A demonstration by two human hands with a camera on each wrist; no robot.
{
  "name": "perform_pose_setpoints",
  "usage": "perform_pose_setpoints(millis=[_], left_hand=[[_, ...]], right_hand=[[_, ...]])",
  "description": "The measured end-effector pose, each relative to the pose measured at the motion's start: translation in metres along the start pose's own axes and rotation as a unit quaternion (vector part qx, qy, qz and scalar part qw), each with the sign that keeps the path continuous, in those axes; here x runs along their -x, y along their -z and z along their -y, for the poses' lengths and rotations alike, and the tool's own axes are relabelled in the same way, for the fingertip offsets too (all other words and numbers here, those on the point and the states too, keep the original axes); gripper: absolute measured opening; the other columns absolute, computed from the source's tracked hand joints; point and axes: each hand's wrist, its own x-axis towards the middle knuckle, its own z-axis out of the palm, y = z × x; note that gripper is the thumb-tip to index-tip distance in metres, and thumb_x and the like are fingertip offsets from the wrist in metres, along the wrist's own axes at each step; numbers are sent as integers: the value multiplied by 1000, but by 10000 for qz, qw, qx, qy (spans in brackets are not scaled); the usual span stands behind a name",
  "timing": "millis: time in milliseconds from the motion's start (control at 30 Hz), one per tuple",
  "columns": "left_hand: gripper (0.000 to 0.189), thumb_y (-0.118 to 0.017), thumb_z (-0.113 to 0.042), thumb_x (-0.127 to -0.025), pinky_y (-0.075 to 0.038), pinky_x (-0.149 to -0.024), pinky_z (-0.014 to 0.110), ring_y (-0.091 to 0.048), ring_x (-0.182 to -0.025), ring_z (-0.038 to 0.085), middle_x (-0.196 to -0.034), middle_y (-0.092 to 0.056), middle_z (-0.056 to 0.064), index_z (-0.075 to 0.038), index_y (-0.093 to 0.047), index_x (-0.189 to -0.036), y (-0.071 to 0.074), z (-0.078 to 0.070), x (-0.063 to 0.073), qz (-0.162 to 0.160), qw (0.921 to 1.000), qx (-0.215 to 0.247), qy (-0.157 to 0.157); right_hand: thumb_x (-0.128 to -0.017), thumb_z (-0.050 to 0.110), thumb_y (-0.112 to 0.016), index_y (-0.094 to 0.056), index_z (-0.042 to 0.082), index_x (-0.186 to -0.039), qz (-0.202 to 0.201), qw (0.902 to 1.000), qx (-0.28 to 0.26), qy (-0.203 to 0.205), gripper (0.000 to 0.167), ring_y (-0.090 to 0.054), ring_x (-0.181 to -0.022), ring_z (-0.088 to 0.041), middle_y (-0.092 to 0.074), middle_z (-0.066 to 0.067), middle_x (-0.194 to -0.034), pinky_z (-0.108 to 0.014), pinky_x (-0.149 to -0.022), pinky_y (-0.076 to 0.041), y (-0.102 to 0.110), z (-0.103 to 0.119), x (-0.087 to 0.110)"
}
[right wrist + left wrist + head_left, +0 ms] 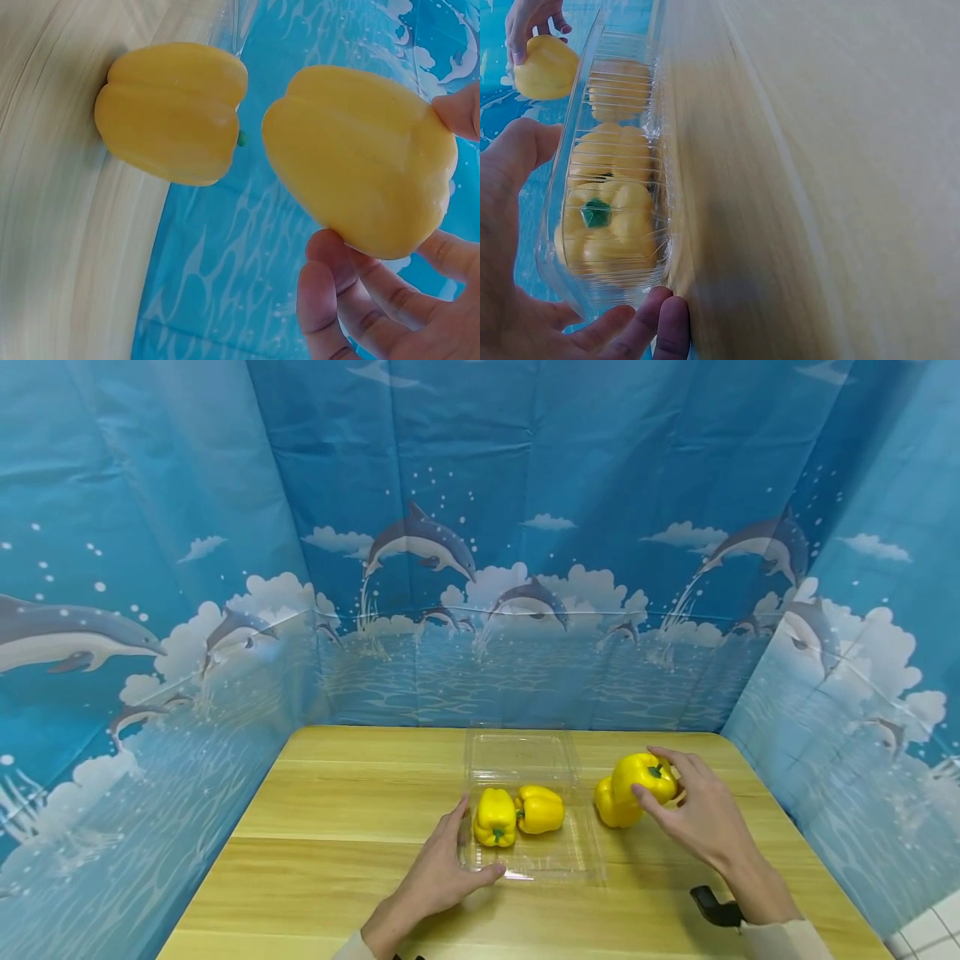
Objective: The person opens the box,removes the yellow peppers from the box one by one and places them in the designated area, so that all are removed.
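Right hand pinches a yellow pepper between thumb and fingers, raised off the counter, a second yellow pepper standing just beyond to its left, right of the clear container. Left hand is spread around the container's near-left corner, fingers along the left side, thumb by the near edge. Two peppers lie inside toward the left, side by side, clear lid folded open on the far side, dolphin-print curtain behind the counter.
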Motion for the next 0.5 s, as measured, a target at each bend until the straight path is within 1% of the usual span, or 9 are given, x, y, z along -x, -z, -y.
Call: perform_pose_setpoints(millis=[233,500], left_hand=[[130,-92,-61,-94,-62,-109,57,-67,-136,27,-184,-47,13,-15,-17,-189,0,-1,1,-17,10000,-17,-26],[129,-92,-60,-94,-62,-110,58,-68,-137,29,-185,-45,14,-16,-16,-189,0,0,1,-10,10000,9,-29]], right_hand=[[-106,47,-85,-64,7,-161,-18,9998,111,-135,72,-69,-95,-29,-69,-31,-145,-27,-69,-51,3,-4,0],[-106,49,-85,-64,8,-162,-14,9996,170,-240,73,-68,-93,-28,-70,-30,-140,-27,-68,-49,4,-11,1]])
